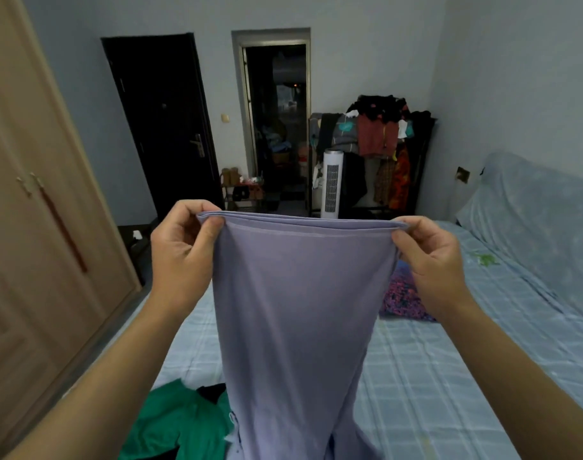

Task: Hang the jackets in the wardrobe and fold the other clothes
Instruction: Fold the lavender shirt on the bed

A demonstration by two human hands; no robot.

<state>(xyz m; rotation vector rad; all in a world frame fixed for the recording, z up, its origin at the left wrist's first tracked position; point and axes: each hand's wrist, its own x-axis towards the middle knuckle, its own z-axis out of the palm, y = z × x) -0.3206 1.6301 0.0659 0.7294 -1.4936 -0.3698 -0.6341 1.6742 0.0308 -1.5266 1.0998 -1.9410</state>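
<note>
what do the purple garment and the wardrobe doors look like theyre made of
Purple garment: thin, soft knit fabric, probably cotton jersey; matte, drapes limply in soft folds.
Wardrobe doors: light wood or wood-look laminate, smooth satin finish; which one is unclear.

I am operating in a home bedroom: a bed [449, 376] under a checked blue sheet, a closed wooden wardrobe [34, 227] on the left, a loaded clothes rack [383, 144] and tower fan [331, 184] opposite.

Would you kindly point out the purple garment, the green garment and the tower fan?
purple garment [296, 293]: head view, middle of the hanging cloth.
green garment [170, 423]: head view, its crumpled middle on the bed.
tower fan [331, 184]: head view, front grille.
</note>
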